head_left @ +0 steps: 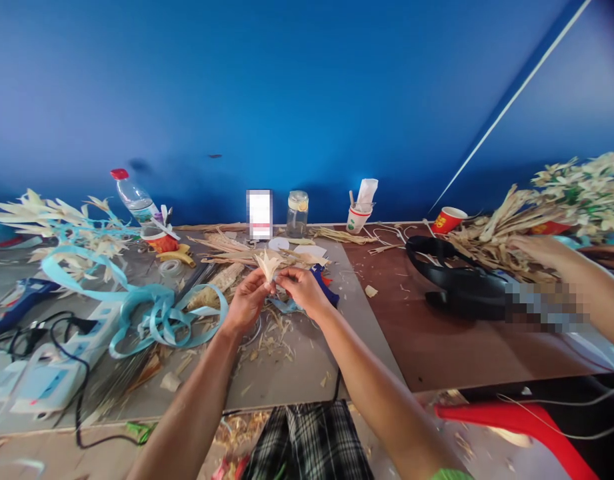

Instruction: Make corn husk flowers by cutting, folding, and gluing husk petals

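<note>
A small cream flower of pointed husk petals [268, 264] stands up between my two hands over the table. My left hand [250, 297] pinches it low at its base, fingers closed. My right hand [301, 291] has thumb and fingertips pressed together at the same base from the other side. What lies inside the fingertips is hidden. Just behind my right hand rests a blue glue gun [327, 285], partly covered by it. Dried corn husks [227, 248] lie beyond the hands, and husk scraps [271, 340] are scattered below them.
Left of my hands are light-blue ribbon [161, 320], a white power strip [61, 367] with black cords, another glue gun [29, 300] and a bottle [134, 197]. A phone [259, 213], a glass jar [297, 217] and a paper cup [359, 219] line the wall. A co-worker's arm [571, 267] reaches in right.
</note>
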`<state>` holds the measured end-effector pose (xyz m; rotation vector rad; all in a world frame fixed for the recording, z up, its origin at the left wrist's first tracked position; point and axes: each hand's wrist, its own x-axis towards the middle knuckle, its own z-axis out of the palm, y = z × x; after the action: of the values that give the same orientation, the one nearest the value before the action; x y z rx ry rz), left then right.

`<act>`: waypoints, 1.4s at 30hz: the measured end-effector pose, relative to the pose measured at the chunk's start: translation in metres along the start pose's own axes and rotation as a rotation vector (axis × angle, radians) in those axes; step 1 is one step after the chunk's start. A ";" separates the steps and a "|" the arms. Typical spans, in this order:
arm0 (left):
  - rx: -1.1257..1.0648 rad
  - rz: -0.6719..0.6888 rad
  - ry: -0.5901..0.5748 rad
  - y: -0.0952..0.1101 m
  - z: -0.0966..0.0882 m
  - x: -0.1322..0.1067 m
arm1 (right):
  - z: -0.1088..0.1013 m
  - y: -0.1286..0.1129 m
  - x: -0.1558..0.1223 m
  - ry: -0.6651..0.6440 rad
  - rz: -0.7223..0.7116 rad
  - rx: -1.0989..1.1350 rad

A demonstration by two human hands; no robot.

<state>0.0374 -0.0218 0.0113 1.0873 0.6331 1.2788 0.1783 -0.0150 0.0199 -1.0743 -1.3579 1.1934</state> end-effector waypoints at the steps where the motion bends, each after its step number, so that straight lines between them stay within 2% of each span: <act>1: -0.005 -0.013 0.001 0.000 0.000 0.000 | 0.000 -0.001 -0.001 0.000 -0.007 -0.009; 4: 0.007 -0.052 0.018 -0.001 0.000 -0.001 | -0.001 -0.003 -0.002 0.019 -0.008 0.006; 9: 0.009 -0.098 0.035 -0.001 -0.001 -0.001 | -0.001 -0.007 -0.004 -0.063 0.008 0.087; 13: 0.010 -0.119 0.034 -0.001 -0.001 0.000 | -0.002 -0.006 -0.005 -0.060 0.015 0.083; 24: 0.187 -0.108 0.110 -0.010 -0.009 0.004 | 0.000 -0.010 -0.005 0.063 -0.114 -0.171; 31: 0.249 -0.061 0.159 -0.008 -0.003 0.002 | 0.002 -0.012 -0.007 0.139 -0.080 -0.266; 37: 0.258 -0.046 0.176 -0.005 0.002 0.000 | -0.001 -0.008 -0.004 0.082 -0.098 -0.175; 42: 0.248 -0.037 0.219 -0.004 0.002 0.001 | 0.000 -0.004 -0.003 0.037 0.011 -0.050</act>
<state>0.0410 -0.0215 0.0090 1.1390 0.9934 1.3219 0.1789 -0.0185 0.0234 -1.1353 -1.3611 1.1475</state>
